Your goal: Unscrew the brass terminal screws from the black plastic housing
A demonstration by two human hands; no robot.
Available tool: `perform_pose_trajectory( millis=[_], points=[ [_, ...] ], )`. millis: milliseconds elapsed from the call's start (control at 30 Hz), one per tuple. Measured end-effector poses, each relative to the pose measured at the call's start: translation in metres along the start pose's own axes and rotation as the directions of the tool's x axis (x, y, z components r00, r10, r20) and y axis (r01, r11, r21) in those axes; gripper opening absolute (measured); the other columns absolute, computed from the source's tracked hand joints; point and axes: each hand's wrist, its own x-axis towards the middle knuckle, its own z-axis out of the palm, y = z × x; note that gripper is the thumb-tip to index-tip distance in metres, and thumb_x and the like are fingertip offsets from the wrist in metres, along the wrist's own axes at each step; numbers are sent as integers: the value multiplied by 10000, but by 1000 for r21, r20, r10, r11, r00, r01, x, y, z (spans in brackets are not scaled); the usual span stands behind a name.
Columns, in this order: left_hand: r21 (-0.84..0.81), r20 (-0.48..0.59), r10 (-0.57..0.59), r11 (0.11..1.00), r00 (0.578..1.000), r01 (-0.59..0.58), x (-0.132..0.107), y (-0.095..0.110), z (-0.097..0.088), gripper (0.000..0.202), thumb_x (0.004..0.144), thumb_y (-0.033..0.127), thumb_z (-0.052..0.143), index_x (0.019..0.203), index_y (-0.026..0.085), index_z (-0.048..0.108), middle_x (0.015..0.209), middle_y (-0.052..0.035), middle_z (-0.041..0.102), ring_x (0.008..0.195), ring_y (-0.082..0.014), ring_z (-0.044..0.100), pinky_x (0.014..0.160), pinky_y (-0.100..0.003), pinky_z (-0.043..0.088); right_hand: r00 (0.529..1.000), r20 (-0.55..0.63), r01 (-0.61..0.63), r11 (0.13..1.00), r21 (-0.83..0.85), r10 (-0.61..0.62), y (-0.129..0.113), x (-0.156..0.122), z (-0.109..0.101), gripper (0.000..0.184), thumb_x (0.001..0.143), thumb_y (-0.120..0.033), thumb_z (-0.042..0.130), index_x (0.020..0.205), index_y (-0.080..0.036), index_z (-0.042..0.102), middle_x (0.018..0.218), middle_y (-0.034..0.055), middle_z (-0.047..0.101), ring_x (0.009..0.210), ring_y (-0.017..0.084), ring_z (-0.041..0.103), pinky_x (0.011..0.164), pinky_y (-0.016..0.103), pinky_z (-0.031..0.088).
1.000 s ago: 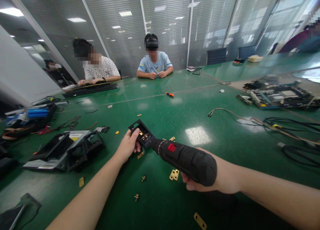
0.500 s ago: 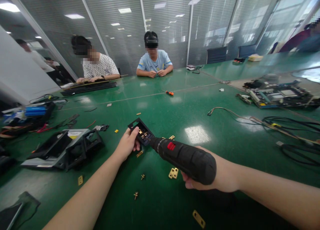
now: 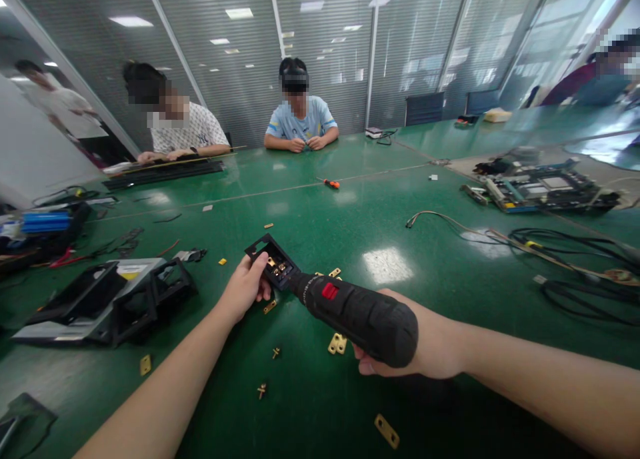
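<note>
My left hand (image 3: 247,284) grips a small black plastic box (image 3: 286,251) by its near left side, thumb over the rim. Brass-coloured metal parts show inside the box. My right hand (image 3: 425,342) is wrapped round the handle of a black cordless drill (image 3: 357,316) with a red switch on top. The drill's nose meets the box's right end; its bit is hidden. Around them lie loose brass plates with holes, among them a pair of plates (image 3: 337,344) under the drill and a single plate (image 3: 387,432) nearer me. Small brass screws (image 3: 276,353) lie to the left.
On the left is a black and grey frame (image 3: 107,302), with a blue battery pack (image 3: 46,220) behind. An orange screwdriver (image 3: 331,184) lies farther off. At right are a circuit board (image 3: 553,187) and coiled black cables (image 3: 575,292). Two people sit across the green table (image 3: 300,209).
The whole view has shifted slightly, so things sit a little farther left. Both hands keep hold of the box and the drill, with the drill's nose still against the box.
</note>
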Motion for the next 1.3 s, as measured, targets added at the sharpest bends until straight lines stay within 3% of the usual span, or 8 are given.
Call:
perform_pose_trajectory(
  millis=[467,733,1000,1300],
  points=[
    [-8,-1,-2,1000,1000,2,-2,3,1,433,929,660,565,964,237,481,471,53,582,346,-143,547,322,-179,316,999,-2,-36,999,15,36,-1,1,-1,259,733,-295,812,734,-165,588,728,14,633,666,152,571,671,299,500],
    [-6,-4,3,1000,1000,-4,0,-2,-1,451,921,676,568,959,237,474,487,49,595,352,-142,552,321,-176,320,1000,15,4,996,-89,-3,0,0,-1,235,783,-308,783,748,-165,600,729,13,626,662,143,545,650,282,482],
    [-17,2,4,1000,1000,-4,0,-1,0,448,920,674,573,939,236,481,508,42,599,354,-137,559,320,-176,320,999,-1,-51,999,20,51,-4,-1,-1,218,746,-273,807,810,-153,636,749,14,653,672,146,577,664,283,507],
    [-23,-4,-3,1000,1000,3,0,-2,0,467,909,686,574,969,234,474,529,39,622,349,-132,551,312,-174,315,999,-2,-40,999,9,40,3,-2,1,263,756,-324,807,751,-164,598,742,19,647,669,145,570,630,271,488]
  ],
)
